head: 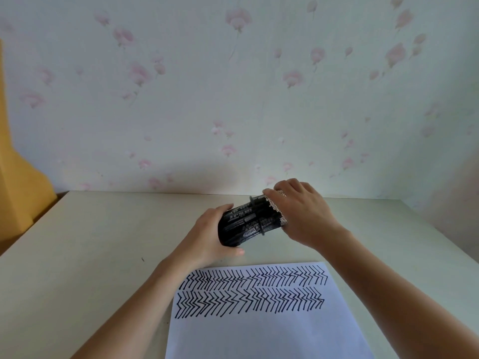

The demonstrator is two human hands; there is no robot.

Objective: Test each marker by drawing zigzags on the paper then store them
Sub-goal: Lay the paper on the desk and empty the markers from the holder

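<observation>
A bundle of several black markers (pixel 246 224) with white lettering lies sideways above the table between my hands. My left hand (pixel 207 239) is wrapped around the bundle's near left end. The far right ends of the markers sit inside a mesh pen holder (pixel 274 203), which my right hand (pixel 303 213) grips tilted on its side. Below them a white sheet of paper (pixel 264 330) lies on the table, with two rows of black zigzags (pixel 254 288) across its upper part.
The pale table (pixel 90 255) runs back to a flowered wall (pixel 233 99). A yellow object (pixel 18 190) stands at the far left edge. The lower half of the paper is blank.
</observation>
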